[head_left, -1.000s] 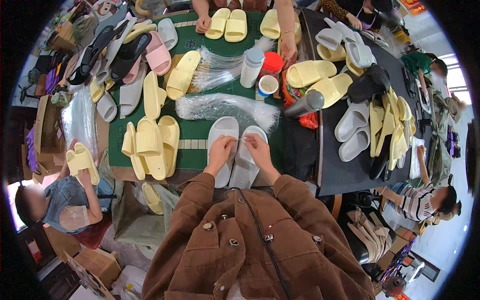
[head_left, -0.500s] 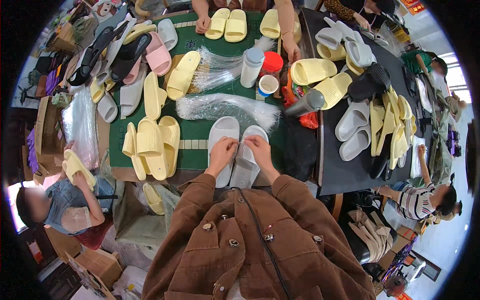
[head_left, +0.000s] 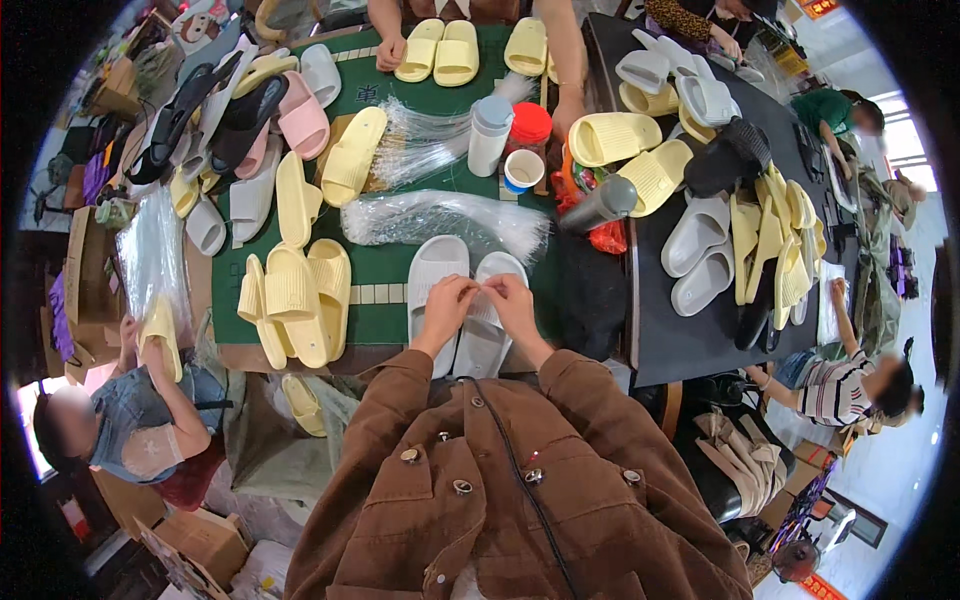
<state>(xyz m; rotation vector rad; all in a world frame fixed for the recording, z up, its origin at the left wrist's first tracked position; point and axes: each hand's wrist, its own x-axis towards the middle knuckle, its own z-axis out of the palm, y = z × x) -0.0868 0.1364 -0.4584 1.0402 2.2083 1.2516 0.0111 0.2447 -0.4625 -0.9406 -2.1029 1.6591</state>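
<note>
A green table (head_left: 395,265) holds yellow slippers (head_left: 300,290) at the left and a clear bag bundle (head_left: 430,215) across the middle. At its near edge lie two grey slippers (head_left: 460,300) side by side, toes away from the person. The left hand (head_left: 447,305) and right hand (head_left: 512,303) rest on them, fingertips pinched together over the gap between the pair; what they pinch is too small to tell.

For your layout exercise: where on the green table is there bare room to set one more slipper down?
One free strip of green mat lies between the yellow slipper stack and the pale grey pair under both hands. A second bare patch lies beyond the clear bag bundle, near the far yellow pair. The left side, with the mixed slippers, is crowded.
</note>
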